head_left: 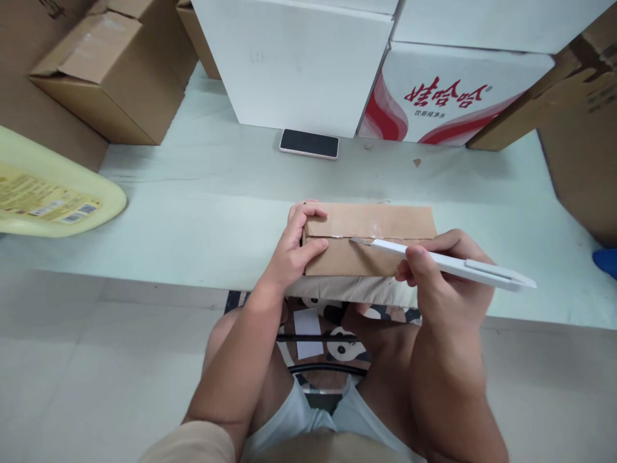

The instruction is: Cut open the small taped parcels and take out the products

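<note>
A small brown cardboard box (380, 225) lies at the near edge of the pale table (202, 212), its top seam sealed with clear tape. My left hand (294, 247) grips the box's left end, fingers curled over the top. My right hand (441, 276) is closed around a white utility knife (453, 265). The blade tip rests on the taped seam near the middle of the box.
A dark phone (309, 143) lies flat behind the box. White cartons (299, 64), one with red print (448, 96), stand at the back. Brown cartons (110, 71) sit back left and at the right (583, 128). A yellow container (48, 193) lies at the left.
</note>
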The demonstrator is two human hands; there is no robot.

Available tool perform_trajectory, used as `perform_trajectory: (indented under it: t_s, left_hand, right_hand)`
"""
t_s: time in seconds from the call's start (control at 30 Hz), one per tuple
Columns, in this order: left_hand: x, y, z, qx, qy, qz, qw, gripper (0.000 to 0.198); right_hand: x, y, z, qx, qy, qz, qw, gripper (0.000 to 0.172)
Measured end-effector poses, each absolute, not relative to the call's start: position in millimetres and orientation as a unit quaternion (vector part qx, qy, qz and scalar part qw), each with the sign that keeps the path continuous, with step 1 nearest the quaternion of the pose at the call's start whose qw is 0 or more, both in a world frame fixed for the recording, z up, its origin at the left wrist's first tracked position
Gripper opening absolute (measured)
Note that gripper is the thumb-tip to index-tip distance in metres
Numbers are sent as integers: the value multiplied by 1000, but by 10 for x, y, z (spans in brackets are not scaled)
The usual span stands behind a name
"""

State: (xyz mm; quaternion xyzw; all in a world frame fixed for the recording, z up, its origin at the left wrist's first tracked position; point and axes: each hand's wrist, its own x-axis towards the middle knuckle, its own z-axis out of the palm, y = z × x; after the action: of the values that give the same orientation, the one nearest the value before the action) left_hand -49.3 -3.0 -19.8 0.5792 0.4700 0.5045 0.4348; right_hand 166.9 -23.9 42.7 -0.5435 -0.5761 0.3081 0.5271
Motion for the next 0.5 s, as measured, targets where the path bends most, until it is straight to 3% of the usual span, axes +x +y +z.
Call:
perform_trajectory:
  t_s: [0.3, 0.5]
  left_hand:
    - [-495, -32, -202, 564, 470, 521, 435, 35]
    - [-514, -14, -287, 524, 454, 563, 451, 53]
  right_hand:
    - [1615, -168, 350, -578, -583, 159, 548, 25]
    - [1933, -70, 317, -508, -463, 92, 720, 23]
